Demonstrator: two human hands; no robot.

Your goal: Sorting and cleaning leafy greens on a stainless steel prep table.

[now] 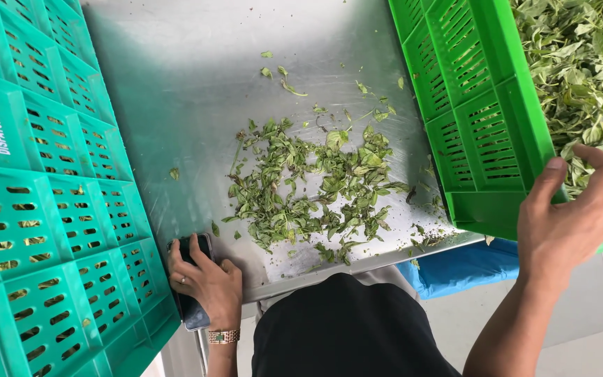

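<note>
My left hand (pixel 207 283) rests on a black phone (pixel 191 307) lying at the near edge of the steel table (pixel 197 91), beside a teal crate. My right hand (pixel 581 209) grips the near rim of a bright green slotted crate (pixel 483 126) at the right, fingers curled over the edge and touching the green leaves (pixel 581 70) heaped inside. A loose pile of green leaves and stems (pixel 315 188) lies spread on the table between my hands.
Stacked teal slotted crates (pixel 36 209) fill the left side, overhanging the table edge. A blue bag (pixel 462 269) sits below the green crate, over a pale floor. My dark-clothed body is at the bottom centre.
</note>
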